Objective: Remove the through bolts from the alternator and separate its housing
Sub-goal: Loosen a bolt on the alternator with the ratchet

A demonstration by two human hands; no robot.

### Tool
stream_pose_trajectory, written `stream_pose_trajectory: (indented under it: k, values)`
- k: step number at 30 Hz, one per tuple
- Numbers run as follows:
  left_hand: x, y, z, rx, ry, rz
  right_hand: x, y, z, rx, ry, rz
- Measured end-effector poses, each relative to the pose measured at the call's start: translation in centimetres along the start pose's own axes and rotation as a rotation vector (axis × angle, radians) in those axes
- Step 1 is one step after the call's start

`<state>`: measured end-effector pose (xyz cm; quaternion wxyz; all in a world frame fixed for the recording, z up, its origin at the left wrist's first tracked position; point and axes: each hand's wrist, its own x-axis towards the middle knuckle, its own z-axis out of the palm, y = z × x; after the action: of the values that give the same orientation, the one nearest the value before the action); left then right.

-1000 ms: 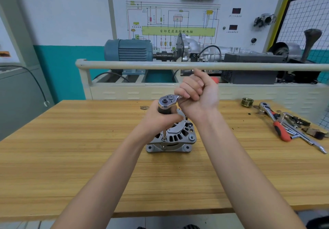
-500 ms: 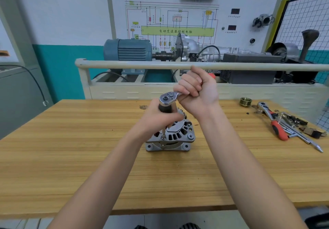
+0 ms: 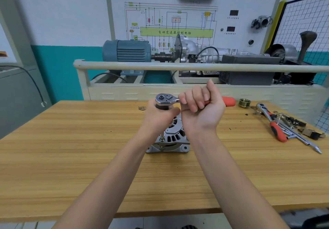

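While both hands grip the ratchet (image 3: pixel 167 99), the alternator (image 3: pixel 169 139) rests on a wooden workbench (image 3: pixel 71 148).

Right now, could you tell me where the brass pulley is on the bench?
In the head view, the brass pulley sits at the far right edge of the wooden bench, just beyond the red ratchet handle and left of the spare ratchet.

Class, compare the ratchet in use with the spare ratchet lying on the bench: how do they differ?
The ratchet in use is held above the alternator by the right hand, driving an upright extension; the spare ratchet lies flat on the bench, untouched. The first handle points right, the spare's runs towards the camera. Both have chrome heads and red grips.
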<state>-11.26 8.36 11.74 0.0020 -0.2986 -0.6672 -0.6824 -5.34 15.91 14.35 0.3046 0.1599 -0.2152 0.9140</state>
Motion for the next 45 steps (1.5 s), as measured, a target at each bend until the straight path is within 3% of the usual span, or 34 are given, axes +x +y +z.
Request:
stream_pose_trajectory:
  k: [3, 7, 10, 14, 18, 21, 23, 28, 31, 34, 40, 43, 45]
  values:
    - [-0.1, -0.1, -0.3, 0.064, -0.068, 0.031, 1.5, -0.8, -0.1, -0.001, -0.043, 0.165]
    - [0.0, 0.1, -1.3, 0.130, -0.323, 0.065, 3.8, -1.8, -0.1, 0.091, -0.087, 0.509]
    - [0.3, 0.4, -1.5, 0.103, -0.444, 0.061, 4.5, -1.9, -0.2, 0.125, -0.056, 0.574]
    - [0.1, 0.3, -1.2, 0.069, -0.393, 0.037, 2.9, -1.2, -0.3, 0.141, 0.004, 0.346]
    - [0.0, -0.2, -0.5, 0.024, -0.142, 0.025, -0.3, -0.2, -0.1, 0.038, 0.027, 0.025]
    - [-0.1, -0.4, 0.0, 0.011, -0.030, 0.015, -1.0, 0.0, 0.1, -0.009, 0.006, -0.037]
    - [-0.1, -0.4, -0.4, 0.053, -0.083, 0.023, -0.2, -0.4, 0.1, -0.017, -0.001, 0.035]
    - [0.0, 0.5, -2.3, 0.181, -0.471, 0.055, 3.3, -1.9, 0.2, 0.047, -0.047, 0.472]
    - [-0.1, 1.0, -2.5, 0.167, -0.542, 0.050, 3.9, -1.7, 0.4, 0.060, -0.064, 0.562]
    - [-0.3, 0.9, -2.5, 0.122, -0.546, 0.057, 3.1, -1.3, 0.2, 0.082, -0.028, 0.453]
    - [-0.4, 0.7, -2.2, 0.124, -0.444, 0.040, -0.5, -0.7, -0.2, 0.020, 0.034, 0.022]
    - [-0.5, 0.5, -2.0, 0.078, -0.352, 0.023, -1.4, -0.1, -0.3, -0.016, -0.012, -0.055]
    - [-0.6, 0.4, -2.1, 0.063, -0.345, 0.030, -0.9, -0.1, -0.2, -0.025, -0.022, -0.011]
